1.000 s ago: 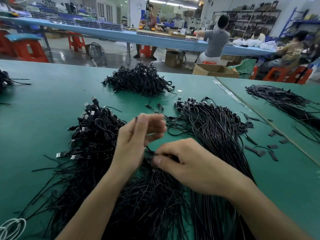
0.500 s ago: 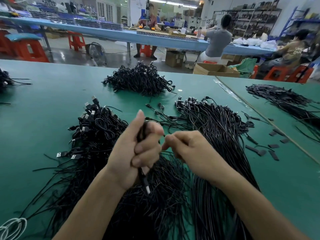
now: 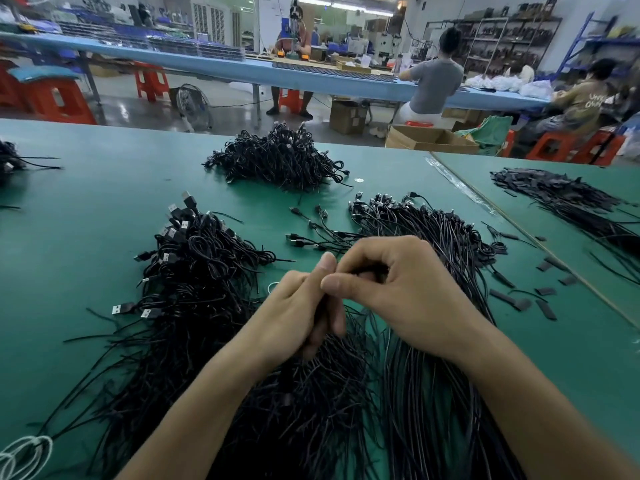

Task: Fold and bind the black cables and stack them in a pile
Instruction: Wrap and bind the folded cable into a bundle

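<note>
One thin black cable sits inside the left hand, which curls round it. The right hand pinches its top. Long smooth cables lie under both hands.

Black cables lie heaped in several piles.
</note>
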`<action>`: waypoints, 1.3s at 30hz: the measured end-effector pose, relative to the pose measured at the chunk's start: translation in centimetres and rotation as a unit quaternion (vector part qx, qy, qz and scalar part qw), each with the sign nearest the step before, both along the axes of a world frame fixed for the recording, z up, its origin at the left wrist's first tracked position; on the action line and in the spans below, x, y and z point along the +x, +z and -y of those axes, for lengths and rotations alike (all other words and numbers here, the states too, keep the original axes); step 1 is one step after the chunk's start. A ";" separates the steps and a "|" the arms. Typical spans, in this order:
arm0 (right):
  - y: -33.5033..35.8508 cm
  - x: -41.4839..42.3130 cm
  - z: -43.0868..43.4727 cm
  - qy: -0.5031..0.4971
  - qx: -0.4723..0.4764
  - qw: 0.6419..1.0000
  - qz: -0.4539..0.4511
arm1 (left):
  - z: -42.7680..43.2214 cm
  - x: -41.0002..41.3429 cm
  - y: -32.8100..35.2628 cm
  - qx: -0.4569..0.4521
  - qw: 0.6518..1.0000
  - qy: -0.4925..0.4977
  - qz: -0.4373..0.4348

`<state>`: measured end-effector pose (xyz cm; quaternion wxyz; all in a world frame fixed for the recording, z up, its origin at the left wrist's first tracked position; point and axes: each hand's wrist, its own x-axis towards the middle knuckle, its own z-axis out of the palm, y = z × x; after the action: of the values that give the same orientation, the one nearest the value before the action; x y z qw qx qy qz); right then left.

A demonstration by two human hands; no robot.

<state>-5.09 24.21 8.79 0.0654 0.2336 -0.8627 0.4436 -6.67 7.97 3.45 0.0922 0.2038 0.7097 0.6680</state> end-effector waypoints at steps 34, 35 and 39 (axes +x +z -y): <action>-0.2 0.1 -0.4 0.023 -0.044 0.996 0.067 | 1.2 0.1 0.8 0.062 0.979 -0.130 0.143; -0.3 0.1 -0.4 0.013 -0.038 0.998 0.058 | 0.9 0.0 0.7 0.061 0.983 -0.103 0.136; -1.1 -0.2 -0.4 -0.025 -0.028 0.999 0.010 | -0.5 -0.1 0.2 0.063 0.996 0.019 0.054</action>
<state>-5.25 24.59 7.71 0.0747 0.2056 -0.8563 0.4679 -6.81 8.48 3.65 0.1049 0.1597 0.6641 0.7228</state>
